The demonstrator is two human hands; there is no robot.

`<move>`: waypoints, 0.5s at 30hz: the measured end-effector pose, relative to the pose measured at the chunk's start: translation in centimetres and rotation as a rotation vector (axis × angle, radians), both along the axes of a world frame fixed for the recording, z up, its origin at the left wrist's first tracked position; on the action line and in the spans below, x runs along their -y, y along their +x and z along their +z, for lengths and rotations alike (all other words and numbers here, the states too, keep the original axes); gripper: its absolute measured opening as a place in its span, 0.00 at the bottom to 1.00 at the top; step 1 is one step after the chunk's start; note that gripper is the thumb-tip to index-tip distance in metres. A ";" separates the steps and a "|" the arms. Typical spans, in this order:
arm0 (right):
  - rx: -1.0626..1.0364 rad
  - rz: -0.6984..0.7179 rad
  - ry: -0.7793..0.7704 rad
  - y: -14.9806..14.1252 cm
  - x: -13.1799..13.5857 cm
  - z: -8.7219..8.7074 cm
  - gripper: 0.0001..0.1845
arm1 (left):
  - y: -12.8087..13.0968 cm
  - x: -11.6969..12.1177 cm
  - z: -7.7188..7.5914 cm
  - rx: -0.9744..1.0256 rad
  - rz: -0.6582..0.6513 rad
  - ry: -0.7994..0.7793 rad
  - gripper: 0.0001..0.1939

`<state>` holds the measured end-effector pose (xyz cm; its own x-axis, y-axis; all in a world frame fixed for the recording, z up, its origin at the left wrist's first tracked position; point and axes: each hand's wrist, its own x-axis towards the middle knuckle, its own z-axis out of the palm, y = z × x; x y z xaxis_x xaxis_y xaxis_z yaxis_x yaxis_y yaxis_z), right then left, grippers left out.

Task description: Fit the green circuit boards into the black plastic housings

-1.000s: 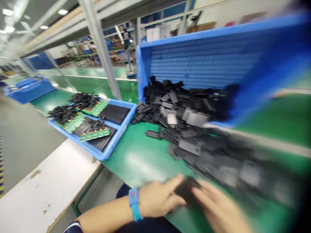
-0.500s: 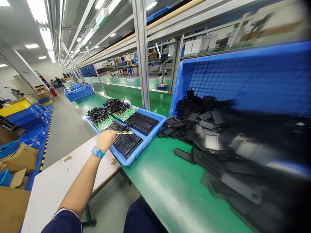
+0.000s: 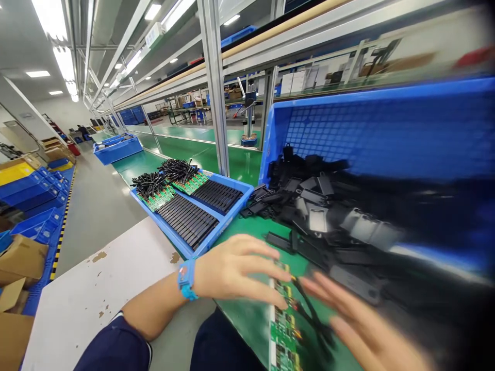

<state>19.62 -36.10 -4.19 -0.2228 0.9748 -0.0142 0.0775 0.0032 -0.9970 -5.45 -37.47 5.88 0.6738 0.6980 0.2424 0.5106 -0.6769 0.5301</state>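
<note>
In the head view a green circuit board strip [image 3: 284, 330] with black cables [image 3: 315, 319] runs along the green worktop in front of me. My left hand [image 3: 240, 268], with a blue watch on the wrist, reaches over the far end of this strip. Its fingers are spread, their tips at the board; the thumb is hidden. To the right of the cables, my right hand [image 3: 359, 319] is smeared by motion, its fingers stretched out and apart. Black plastic cases [image 3: 328, 206] lie heaped beyond and beside it.
A blue tray [image 3: 232, 221] beyond my left hand holds rows of black cases and green boards with bundled cables. A large blue crate [image 3: 379, 118] lies tipped at the right. A metal post [image 3: 214, 87] rises behind the tray. A white table [image 3: 96, 293] adjoins on the left.
My left hand has come from the tray toward me and to the right, bringing the circuit board strip over the worktop. My right hand has entered the view.
</note>
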 end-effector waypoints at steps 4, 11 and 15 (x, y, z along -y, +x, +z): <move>-0.396 0.069 -0.491 -2.1 1.3 -0.5 0.21 | 3.0 -2.6 -5.0 0.520 0.038 -0.327 0.11; -0.700 -0.318 -0.460 -3.2 4.2 -3.8 0.13 | 6.5 -1.4 -12.9 1.226 0.124 -1.518 0.42; -0.359 -0.387 -0.312 -1.7 4.6 -4.3 0.16 | 7.2 -0.3 -12.6 1.302 0.229 -1.464 0.23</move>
<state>17.94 -40.71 -8.46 0.1030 0.9480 -0.3012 -0.3265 -0.2538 -0.9105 1.76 -37.17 -6.77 0.4775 0.8212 -0.3125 -0.5833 0.5623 0.5862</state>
